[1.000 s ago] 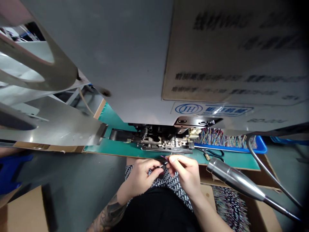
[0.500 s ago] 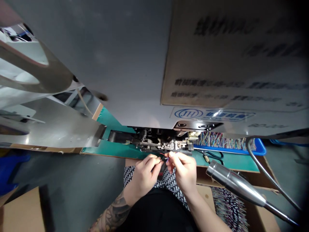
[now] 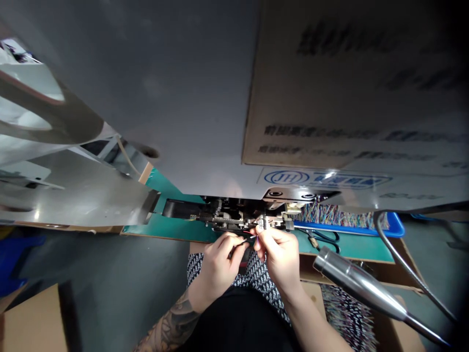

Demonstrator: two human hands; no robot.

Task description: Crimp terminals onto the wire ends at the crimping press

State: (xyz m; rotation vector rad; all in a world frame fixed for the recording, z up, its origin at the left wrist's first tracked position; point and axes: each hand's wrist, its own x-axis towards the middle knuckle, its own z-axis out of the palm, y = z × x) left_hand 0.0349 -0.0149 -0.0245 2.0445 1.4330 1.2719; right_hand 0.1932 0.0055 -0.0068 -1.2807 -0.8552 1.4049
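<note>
Thin coloured wires (image 3: pixel 253 237), among them red, white and purple, run between my two hands just in front of the machine's metal head (image 3: pixel 234 220). My left hand (image 3: pixel 219 264) has its thumb and fingers pinched on wires. My right hand (image 3: pixel 281 256) is also closed in a pinch on the wires, its fingertips right at the front edge of the metal parts. The wire ends at the fingertips are too small to make out clearly.
The large grey machine housing (image 3: pixel 183 98) hangs over the hands. On the green bench (image 3: pixel 351 246) lie scissors (image 3: pixel 324 237) and a blue tray (image 3: pixel 395 225) of wires. A metal lamp (image 3: pixel 359 278) stands at right, above a bundle of wires (image 3: pixel 348 315).
My right fingertips have shifted slightly up toward the metal parts. My left hand stays nearly in place, its fingers a little differently set. The view has moved slightly.
</note>
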